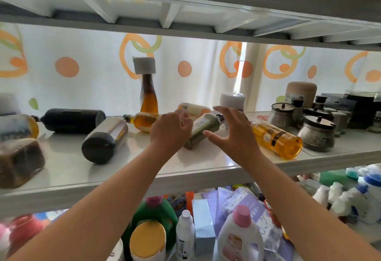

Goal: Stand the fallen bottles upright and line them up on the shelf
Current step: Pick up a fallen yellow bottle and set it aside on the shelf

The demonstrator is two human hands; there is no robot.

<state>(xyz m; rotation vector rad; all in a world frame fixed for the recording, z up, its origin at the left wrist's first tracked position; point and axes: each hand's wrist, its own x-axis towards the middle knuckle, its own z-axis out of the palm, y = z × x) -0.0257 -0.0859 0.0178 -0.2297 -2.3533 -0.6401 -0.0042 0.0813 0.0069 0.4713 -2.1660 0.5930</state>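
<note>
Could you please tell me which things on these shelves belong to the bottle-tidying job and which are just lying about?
Job: green bottle between left hand and right hand; fallen yellow bottle; fallen black bottle; dark-capped bottle; shelf.

Lying about: metal jars; detergent bottles below; patterned curtain.

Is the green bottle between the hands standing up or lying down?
Lying down. The green bottle rests on its side on the shelf, cap end pointing toward the back, between the left hand and right hand.

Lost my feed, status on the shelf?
Left hand on green bottle, grip unclear. Right hand open beside it. Bottle lying down. Amber bottle fallen close right.
</note>
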